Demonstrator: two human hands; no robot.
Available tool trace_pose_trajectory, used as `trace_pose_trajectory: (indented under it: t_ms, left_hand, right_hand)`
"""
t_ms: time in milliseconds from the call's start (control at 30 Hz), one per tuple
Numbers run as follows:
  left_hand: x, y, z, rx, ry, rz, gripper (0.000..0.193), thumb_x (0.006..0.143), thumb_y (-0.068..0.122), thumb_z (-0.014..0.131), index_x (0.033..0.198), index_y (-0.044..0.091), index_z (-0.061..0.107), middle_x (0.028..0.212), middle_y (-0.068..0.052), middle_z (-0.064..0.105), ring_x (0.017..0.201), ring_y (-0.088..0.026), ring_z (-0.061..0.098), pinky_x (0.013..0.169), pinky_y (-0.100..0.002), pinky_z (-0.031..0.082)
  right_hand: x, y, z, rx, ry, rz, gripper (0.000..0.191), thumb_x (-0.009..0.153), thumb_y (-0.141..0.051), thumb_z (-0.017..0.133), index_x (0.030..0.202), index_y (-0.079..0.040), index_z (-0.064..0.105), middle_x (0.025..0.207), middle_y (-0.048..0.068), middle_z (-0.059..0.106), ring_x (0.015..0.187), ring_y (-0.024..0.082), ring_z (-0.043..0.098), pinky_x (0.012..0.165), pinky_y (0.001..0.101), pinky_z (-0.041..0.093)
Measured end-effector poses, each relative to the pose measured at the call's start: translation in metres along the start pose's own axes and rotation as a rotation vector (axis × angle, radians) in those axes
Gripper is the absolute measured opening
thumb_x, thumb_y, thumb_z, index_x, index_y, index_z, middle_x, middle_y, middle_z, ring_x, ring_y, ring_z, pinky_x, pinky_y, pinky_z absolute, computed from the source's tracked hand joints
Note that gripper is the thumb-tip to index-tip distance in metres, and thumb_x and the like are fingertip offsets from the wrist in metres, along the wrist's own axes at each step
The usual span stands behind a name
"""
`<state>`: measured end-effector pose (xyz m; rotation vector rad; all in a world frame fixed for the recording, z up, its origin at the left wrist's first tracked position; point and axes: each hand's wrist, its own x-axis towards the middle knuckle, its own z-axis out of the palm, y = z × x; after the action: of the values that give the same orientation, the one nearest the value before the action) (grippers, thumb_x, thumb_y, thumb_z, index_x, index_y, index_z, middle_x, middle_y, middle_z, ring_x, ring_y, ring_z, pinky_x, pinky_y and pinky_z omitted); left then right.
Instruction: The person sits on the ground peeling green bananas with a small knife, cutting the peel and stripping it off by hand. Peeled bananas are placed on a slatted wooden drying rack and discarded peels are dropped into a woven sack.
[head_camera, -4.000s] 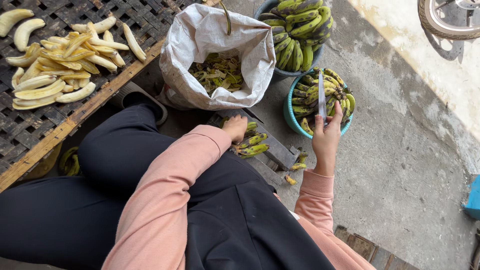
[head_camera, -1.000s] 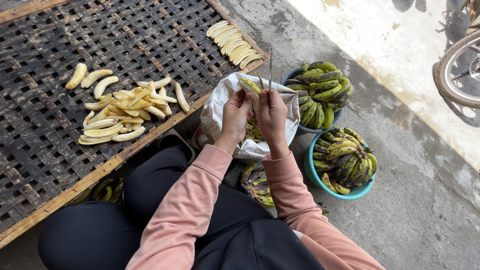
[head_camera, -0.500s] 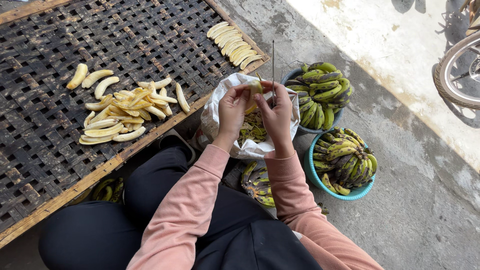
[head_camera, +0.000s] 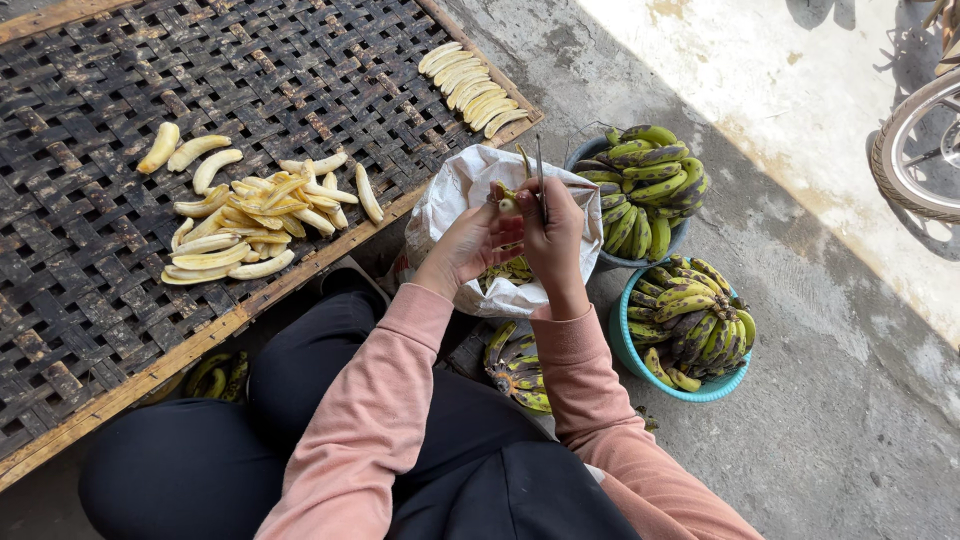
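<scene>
Peeled bananas (head_camera: 240, 225) lay on a woven bamboo rack (head_camera: 90, 330); a wheel (head_camera: 920, 150) stood at the concrete's edge.

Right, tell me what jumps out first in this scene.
Both hands, the left hand and the right hand, meet over a white sack, working a banana with a thin knife. Left of them, pale peeled bananas lie heaped on a dark woven rack; to the right stand two tubs of green bananas.

Pink sleeves (head_camera: 400, 400); teal basin (head_camera: 625, 345); green bananas (head_camera: 690, 320).
</scene>
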<state>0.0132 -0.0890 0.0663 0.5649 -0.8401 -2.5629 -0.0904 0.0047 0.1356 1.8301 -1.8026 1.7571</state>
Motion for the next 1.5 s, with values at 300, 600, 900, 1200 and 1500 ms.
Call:
trace_pose_trajectory:
  t_ms: [300, 600, 900, 1200, 1500]
  left_hand:
    - [-0.003, 0.023, -0.011, 0.384, -0.120, 0.083, 0.066, 0.092, 0.012, 0.069, 0.148, 0.023, 0.037, 0.115, 0.000, 0.061, 0.085, -0.010, 0.062, 0.076, -0.029, 0.061]
    - [0.001, 0.031, -0.019, 0.205, 0.021, 0.210, 0.039, 0.112, 0.035, 0.040, 0.149, 0.022, 0.045, 0.123, -0.003, 0.049, 0.098, -0.011, 0.051, 0.084, -0.029, 0.058]
    - [0.017, 0.007, -0.011, 0.438, 0.003, 0.418, 0.034, 0.113, 0.028, 0.044, 0.142, 0.012, 0.054, 0.103, -0.001, 0.059, 0.094, -0.009, 0.057, 0.084, -0.029, 0.054]
    - [0.000, 0.038, -0.017, -0.062, 0.205, 0.521, 0.031, 0.112, 0.039, 0.040, 0.122, 0.011, 0.051, 0.089, -0.001, 0.054, 0.073, -0.010, 0.056, 0.060, -0.027, 0.055]
    - [0.005, 0.042, -0.032, -0.449, 0.335, 0.758, 0.030, 0.112, 0.036, 0.041, 0.112, 0.008, 0.053, 0.089, -0.002, 0.053, 0.070, -0.011, 0.049, 0.055, -0.025, 0.043]
  right_hand:
    - [0.003, 0.032, -0.022, 0.751, 0.173, 0.620, 0.028, 0.108, -0.031, 0.063, 0.097, -0.006, 0.061, 0.068, 0.001, 0.059, 0.052, 0.010, 0.054, 0.045, 0.0254, 0.041]
    - [-0.003, 0.020, -0.028, 0.364, 0.174, 0.551, 0.032, 0.102, -0.025, 0.065, 0.127, -0.005, 0.059, 0.079, -0.004, 0.060, 0.052, 0.002, 0.050, 0.042, 0.0196, 0.038]
    - [-0.008, 0.026, 0.010, 0.243, 0.028, 0.465, 0.016, 0.102, -0.010, 0.075, 0.113, 0.001, 0.070, 0.087, 0.000, 0.068, 0.065, 0.002, 0.053, 0.056, 0.0200, 0.039]
    - [-0.023, 0.039, -0.004, -0.124, -0.126, 0.445, 0.038, 0.100, -0.015, 0.070, 0.131, -0.001, 0.053, 0.088, 0.000, 0.067, 0.075, 0.009, 0.062, 0.068, 0.0254, 0.051]
    - [-0.044, -0.049, 0.024, 0.297, -0.458, 0.382, 0.052, 0.112, -0.020, 0.045, 0.162, -0.011, 0.038, 0.105, 0.010, 0.053, 0.091, 0.020, 0.051, 0.081, 0.0316, 0.043]
